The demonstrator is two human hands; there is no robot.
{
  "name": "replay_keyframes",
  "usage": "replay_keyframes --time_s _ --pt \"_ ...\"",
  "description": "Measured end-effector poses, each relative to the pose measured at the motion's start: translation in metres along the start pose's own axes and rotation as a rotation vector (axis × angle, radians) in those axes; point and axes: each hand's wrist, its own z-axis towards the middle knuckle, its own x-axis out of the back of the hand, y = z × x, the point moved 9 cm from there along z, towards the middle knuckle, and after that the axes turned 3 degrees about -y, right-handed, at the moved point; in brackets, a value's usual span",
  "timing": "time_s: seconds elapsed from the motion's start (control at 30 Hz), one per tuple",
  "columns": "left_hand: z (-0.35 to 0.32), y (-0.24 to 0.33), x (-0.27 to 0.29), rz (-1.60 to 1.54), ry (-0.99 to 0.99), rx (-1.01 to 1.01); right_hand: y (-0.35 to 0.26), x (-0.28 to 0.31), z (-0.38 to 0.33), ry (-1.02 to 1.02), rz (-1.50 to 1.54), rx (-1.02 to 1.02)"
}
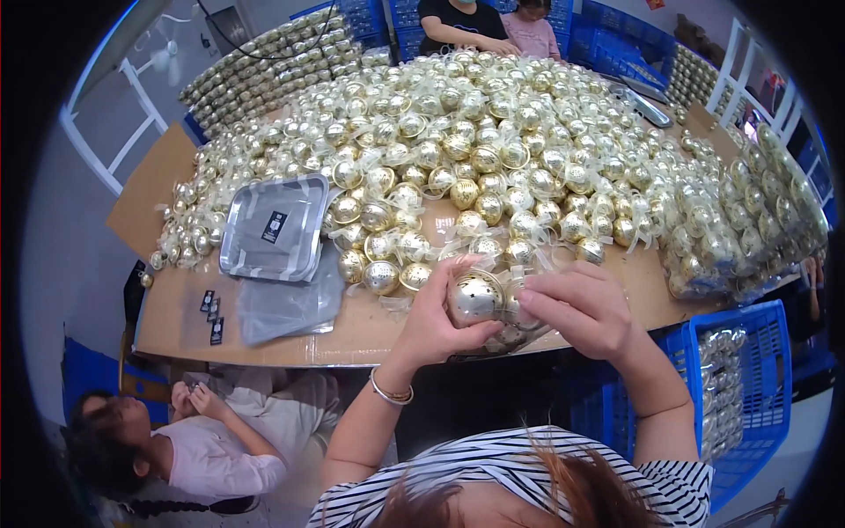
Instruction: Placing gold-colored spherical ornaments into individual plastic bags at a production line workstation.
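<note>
At the front edge of the table my left hand (429,319) curls round a shiny gold ball ornament (476,297) with small dark holes. My right hand (585,310) is beside it, thumb and fingers pinched together. What those fingertips hold is too small to make out. More balls (510,334) show between and below my hands, partly hidden by them. Just beyond lies a large heap of gold ball ornaments (466,158) with pale sheer ribbons.
Left of the heap, a grey tray (231,248) holds a black label and overlaps clear plastic bags (286,304). Small black labels (216,331) lie nearby. Bagged balls (739,220) are stacked at right, above a blue crate (773,370). A person (211,440) sits at lower left; two others stand opposite.
</note>
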Motion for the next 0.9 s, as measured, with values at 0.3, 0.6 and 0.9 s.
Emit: replay_keyframes --time_s 0.3,0.6,0.9 --pt "0.001 -0.018 0.025 -0.126 0.095 0.066 0.015 -0.012 0.004 -0.076 -0.318 0.001" --pt "0.002 -0.013 0.012 -0.150 0.056 0.065 0.038 -0.022 -0.001 -0.339 -0.219 -0.299" --pt "0.002 -0.004 0.009 -0.052 0.039 0.011 0.033 -0.006 0.001 -0.265 -0.160 -0.187"
